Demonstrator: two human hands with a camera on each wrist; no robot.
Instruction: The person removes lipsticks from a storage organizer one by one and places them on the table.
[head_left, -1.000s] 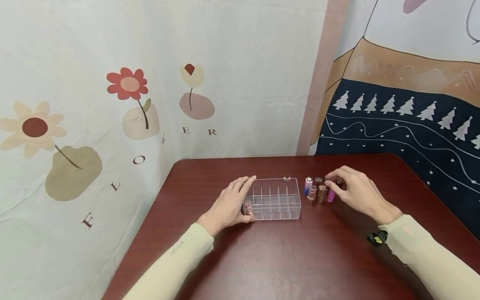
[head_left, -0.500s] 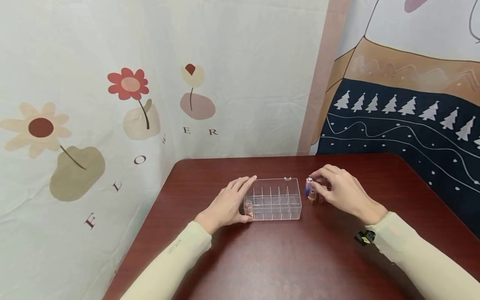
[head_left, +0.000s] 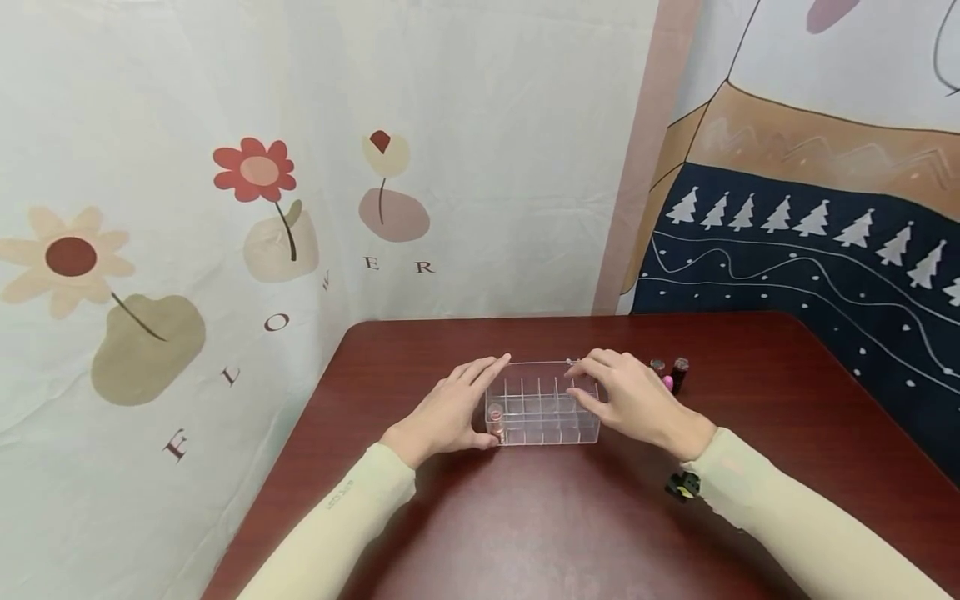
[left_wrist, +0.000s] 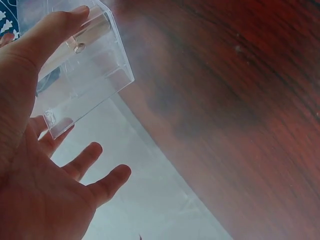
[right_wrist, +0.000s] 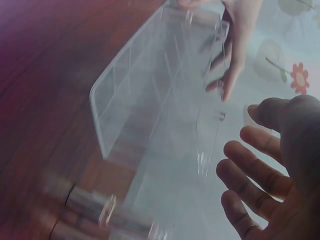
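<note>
A clear divided organizer box (head_left: 551, 437) with small compartments and a raised lid at its back stands on the table. My left hand (head_left: 442, 414) grips its left end, thumb at the front and fingers reaching to the back. One pinkish lipstick tube (head_left: 496, 423) stands in the front left compartment. My right hand (head_left: 633, 400) hovers over the box's right end, thumb and fingers apart; in the right wrist view its fingers (right_wrist: 250, 172) hold nothing. Behind it stand a dark tube (head_left: 679, 375) and a pink tube (head_left: 667, 382); the hand hides others.
Blurred lipstick tubes (right_wrist: 112, 212) stand close beside the box's right end in the right wrist view. The dark red table (head_left: 540, 525) runs back to a printed cloth wall (head_left: 495, 167). A small black device (head_left: 683, 486) sits on my right wrist.
My right hand has moved left from the group of lipstick tubes to over the box's right end. My left hand has stayed at the box's left end.
</note>
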